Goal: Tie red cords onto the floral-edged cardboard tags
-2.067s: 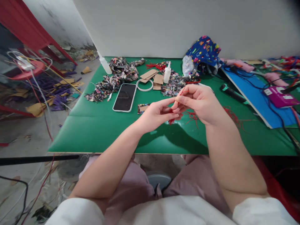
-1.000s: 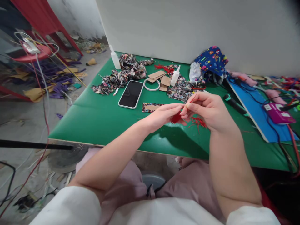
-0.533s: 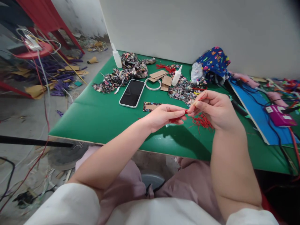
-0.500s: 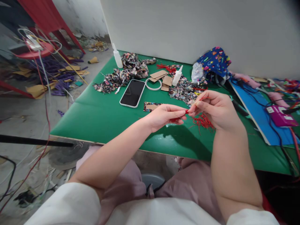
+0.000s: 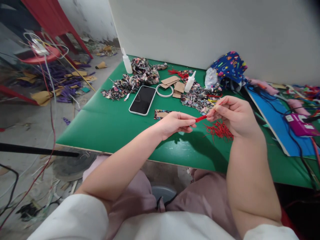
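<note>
Smooth green sheeting covers the table [image 5: 100,125], backed by an upright pale grey panel [image 5: 200,30]. Above it, just in front of the person, a slim red bundle of what looks like thread [image 5: 201,118] is stretched between the two hands, though the fingers hide both its ends. The left hand [image 5: 176,122] has thumb and fingers pressed together on one end; the right hand [image 5: 233,111] pinches the other, and the hands are apart from each other. Beside the right hand lies a loose heap of thin red strands [image 5: 220,130]. Beyond the left hand is a flat rectangular piece with a dark patterned border and brown centre [image 5: 161,114]. Farther back lie a black-screened phone in a white case [image 5: 142,100], a white ring [image 5: 164,96], overlapping brown cards [image 5: 170,80] and a white nozzle bottle [image 5: 190,83]. Crumpled dark floral fabric [image 5: 125,86] spreads behind the phone. Off to the right are a blue printed cloth [image 5: 231,68], a flat blue board [image 5: 270,118] and a magenta box [image 5: 301,125].
</note>
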Action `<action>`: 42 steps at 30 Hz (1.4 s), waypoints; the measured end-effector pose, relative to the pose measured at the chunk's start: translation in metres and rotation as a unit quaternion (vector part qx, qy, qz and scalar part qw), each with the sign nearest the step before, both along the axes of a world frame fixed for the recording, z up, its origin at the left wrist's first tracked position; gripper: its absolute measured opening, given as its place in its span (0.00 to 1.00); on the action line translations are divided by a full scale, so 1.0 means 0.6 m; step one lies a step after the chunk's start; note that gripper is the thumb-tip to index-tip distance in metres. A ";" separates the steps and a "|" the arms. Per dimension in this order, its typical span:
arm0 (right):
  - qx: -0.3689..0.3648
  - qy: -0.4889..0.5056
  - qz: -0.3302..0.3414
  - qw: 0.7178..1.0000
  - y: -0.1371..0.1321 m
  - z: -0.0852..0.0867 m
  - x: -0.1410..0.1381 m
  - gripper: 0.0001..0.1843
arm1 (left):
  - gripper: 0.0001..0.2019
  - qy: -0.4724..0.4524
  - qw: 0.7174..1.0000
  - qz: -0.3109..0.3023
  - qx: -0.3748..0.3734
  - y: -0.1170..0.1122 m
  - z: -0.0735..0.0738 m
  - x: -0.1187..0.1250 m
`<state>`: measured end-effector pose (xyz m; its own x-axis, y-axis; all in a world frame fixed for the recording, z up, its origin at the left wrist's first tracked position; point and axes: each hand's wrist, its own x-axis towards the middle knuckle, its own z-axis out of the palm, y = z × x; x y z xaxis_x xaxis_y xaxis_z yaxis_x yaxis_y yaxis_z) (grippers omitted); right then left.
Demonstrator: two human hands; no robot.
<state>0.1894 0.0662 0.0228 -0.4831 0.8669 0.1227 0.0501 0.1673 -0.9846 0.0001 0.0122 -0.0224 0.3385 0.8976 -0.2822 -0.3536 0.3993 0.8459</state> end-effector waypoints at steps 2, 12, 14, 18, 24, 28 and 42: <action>-0.001 0.002 -0.004 1.000 0.001 0.000 0.002 0.05 | 0.06 0.030 1.000 0.002 0.007 0.000 0.000 0.000; 0.015 0.018 -0.008 1.000 0.002 -0.001 0.000 0.07 | 0.11 0.172 0.979 0.036 0.105 0.007 -0.007 -0.007; 0.021 0.019 -0.012 1.000 0.001 -0.001 -0.002 0.08 | 0.12 0.194 0.973 0.035 0.124 0.008 -0.008 -0.008; 0.028 0.015 -0.020 0.999 -0.005 0.003 -0.008 0.09 | 0.11 0.226 0.963 0.012 0.149 0.010 -0.008 -0.015; 0.022 0.024 -0.024 0.999 -0.009 0.006 -0.013 0.09 | 0.12 0.328 0.922 -0.034 0.203 0.011 0.002 -0.041; 0.019 0.029 -0.009 0.999 -0.010 0.002 -0.016 0.10 | 0.19 0.331 0.918 -0.001 0.219 0.011 0.005 -0.046; -0.014 0.025 0.066 0.997 -0.034 0.000 -0.047 0.09 | 0.20 0.040 0.982 0.002 0.185 -0.022 0.024 0.016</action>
